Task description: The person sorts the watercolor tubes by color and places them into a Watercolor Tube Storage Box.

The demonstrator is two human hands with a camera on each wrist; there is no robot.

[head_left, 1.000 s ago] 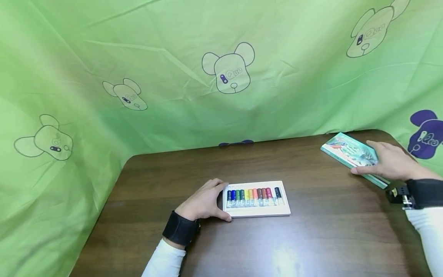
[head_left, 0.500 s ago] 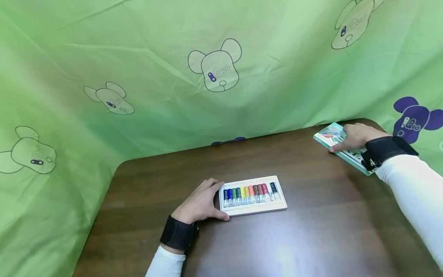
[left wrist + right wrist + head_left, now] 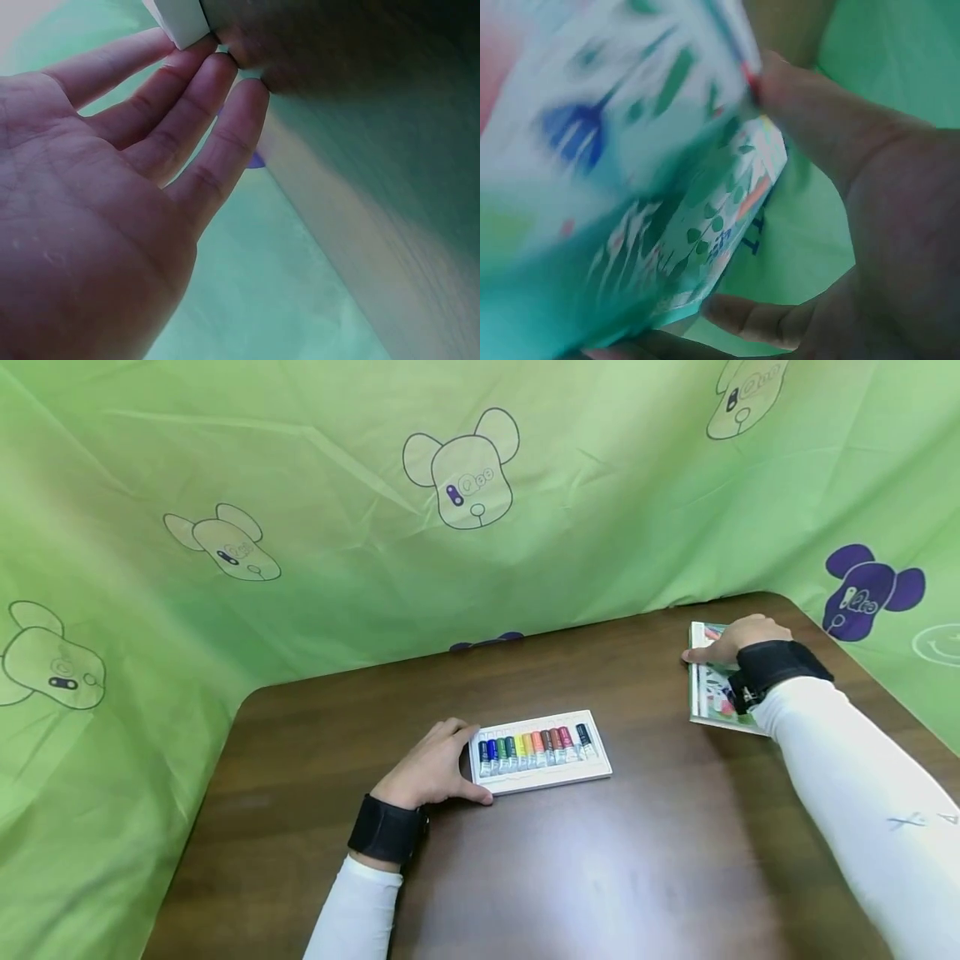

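Left hand: our left hand [image 3: 432,771] rests on the table [image 3: 570,860] at the left end of the paint tray [image 3: 542,772]. The fingers [image 3: 196,112] are nearly straight, their tips touching the tray's white edge, and the thumb lies along its near corner. It steadies the tray without closing round it.
Paint tray: we see a flat white tray near the middle of the table, holding a row of small paint tubes [image 3: 534,750] side by side, blue at the left through greens, yellow, orange and reds to a dark one at the right.
Right hand: our right hand [image 3: 733,638] is at the far right of the table on the box lid [image 3: 709,700]. Thumb and fingers are curled round its far end, gripping it.
Box lid: we see a flat printed lid, teal and white with leaves, well apart from the tray; the right wrist view shows it blurred, close to the palm.
Backdrop: a green cloth [image 3: 315,510] with bear outlines hangs behind the table.
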